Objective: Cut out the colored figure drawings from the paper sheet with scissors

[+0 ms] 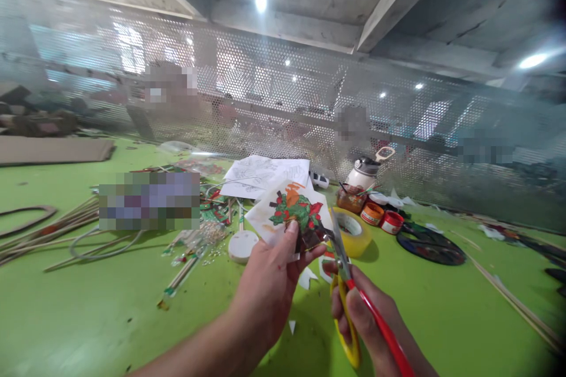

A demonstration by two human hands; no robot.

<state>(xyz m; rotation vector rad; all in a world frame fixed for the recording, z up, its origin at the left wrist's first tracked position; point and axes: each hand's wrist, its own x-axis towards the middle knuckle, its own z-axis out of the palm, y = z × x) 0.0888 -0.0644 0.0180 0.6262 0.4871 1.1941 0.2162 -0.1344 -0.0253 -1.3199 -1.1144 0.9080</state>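
Colours on plain green tabletop (190,330)
2-tone scissors (340,260), red and yellow handles; white paper (287,213) patterned green, red, orange, dark brown; yellow tape roll (362,235); orange jar (372,215), red jar (391,224).

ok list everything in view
Painted paper piece: one, white with green-red picture, centre
Metal scissors: one, red and yellow handles, centre right
Round tape roll: one, yellow, behind scissors
Round paint pots: two, orange and red, right
Squat jar: one, brown, left of pots
Lidded bottle: one, white, behind jar
Oval palette: one, dark, right of pots
Drawn-on sheets: count unclear, white, behind paper piece
Round flat disc: one, white, left of centre
Thin sticks: many, tan, both sides
Small clutter: uncountable, mixed, left
Flat cardboard: count unclear, brown, far left
Perforated screen: one, grey, background
Tabletop: one, green, beneath
Ceiling lights: several, white, above
Left hand: one, bare, holding paper piece
Right hand: one, bare, holding scissors
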